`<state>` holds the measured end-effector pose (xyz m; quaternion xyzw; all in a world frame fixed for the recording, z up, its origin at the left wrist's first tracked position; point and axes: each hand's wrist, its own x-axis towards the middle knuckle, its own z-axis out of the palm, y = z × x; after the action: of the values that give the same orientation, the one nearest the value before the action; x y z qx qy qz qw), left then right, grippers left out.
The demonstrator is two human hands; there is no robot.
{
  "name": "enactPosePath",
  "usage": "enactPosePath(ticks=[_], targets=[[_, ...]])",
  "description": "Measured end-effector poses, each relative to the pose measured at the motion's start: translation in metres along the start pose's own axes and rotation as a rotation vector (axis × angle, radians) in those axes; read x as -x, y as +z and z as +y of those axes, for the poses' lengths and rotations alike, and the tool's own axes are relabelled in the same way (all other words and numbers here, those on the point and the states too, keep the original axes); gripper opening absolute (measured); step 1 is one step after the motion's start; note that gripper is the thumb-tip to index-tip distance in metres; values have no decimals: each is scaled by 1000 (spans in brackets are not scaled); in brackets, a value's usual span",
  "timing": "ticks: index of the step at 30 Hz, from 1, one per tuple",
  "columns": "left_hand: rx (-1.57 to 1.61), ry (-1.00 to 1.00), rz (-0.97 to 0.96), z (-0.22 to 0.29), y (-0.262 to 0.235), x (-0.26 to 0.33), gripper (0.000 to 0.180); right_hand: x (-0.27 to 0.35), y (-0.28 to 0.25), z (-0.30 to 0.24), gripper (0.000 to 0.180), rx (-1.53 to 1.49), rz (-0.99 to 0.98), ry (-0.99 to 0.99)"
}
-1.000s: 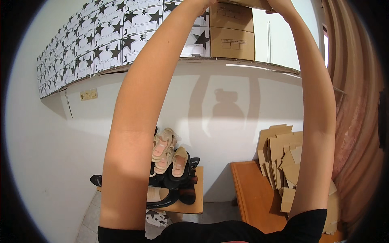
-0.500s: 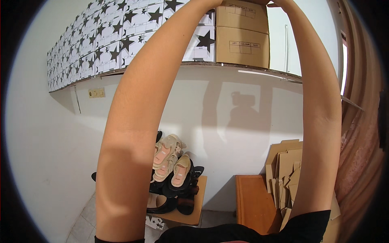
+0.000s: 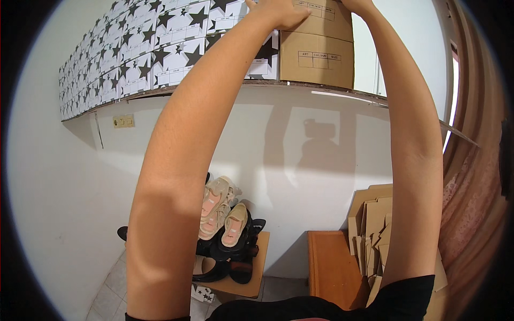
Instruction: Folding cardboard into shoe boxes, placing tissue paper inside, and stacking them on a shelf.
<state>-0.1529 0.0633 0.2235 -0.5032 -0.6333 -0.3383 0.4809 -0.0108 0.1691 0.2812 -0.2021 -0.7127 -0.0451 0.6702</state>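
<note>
Both my arms reach up to a wall shelf. My left hand (image 3: 281, 14) is at the upper-left part of a brown cardboard box (image 3: 329, 25), its thumb stretched across the front face and another finger apart to the left. At the box's upper right corner is my right hand (image 3: 357, 4), mostly cut off by the top edge, so its grip is hidden. That box rests on a second brown cardboard box (image 3: 316, 72) with a printed label grid. White shoe boxes with black stars (image 3: 176, 21) are stacked to the left, beside the brown ones.
Below, sandals and shoes (image 3: 234, 227) are piled on a small brown table (image 3: 259, 267). A wooden cabinet (image 3: 332, 267) stands to the right, with folded cardboard pieces (image 3: 369, 230) beside it. A curtain (image 3: 471, 187) hangs at the far right. The shelf edge (image 3: 332, 92) runs above the wall.
My left hand has come lower into view, its thumb now on the upper brown box's front. The view has shifted slightly; the boxes stay stacked.
</note>
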Motion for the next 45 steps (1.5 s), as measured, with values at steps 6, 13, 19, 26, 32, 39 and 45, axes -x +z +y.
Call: enactPosePath(ticks=[6,13,19,26,32,39,45], targets=[[-65,-60,-144,13,1,15,97,1,6,6,59,49,4,-11],[-77,28,-14,18,15,33,96,14,7,8,61,67,2,-72],[-40,135,167,20,39,53,95,52,25,17,67,116,49,-171],[25,131,256,24,45,51,94,70,36,31,71,18,93,-196],[11,118,223,25,46,52,93,75,28,32,73,41,19,-177],[-96,250,538,7,72,60,89,98,-2,10,72,107,-62,-166],[85,206,214,14,65,108,93,140,-50,-12,67,309,-150,-84]])
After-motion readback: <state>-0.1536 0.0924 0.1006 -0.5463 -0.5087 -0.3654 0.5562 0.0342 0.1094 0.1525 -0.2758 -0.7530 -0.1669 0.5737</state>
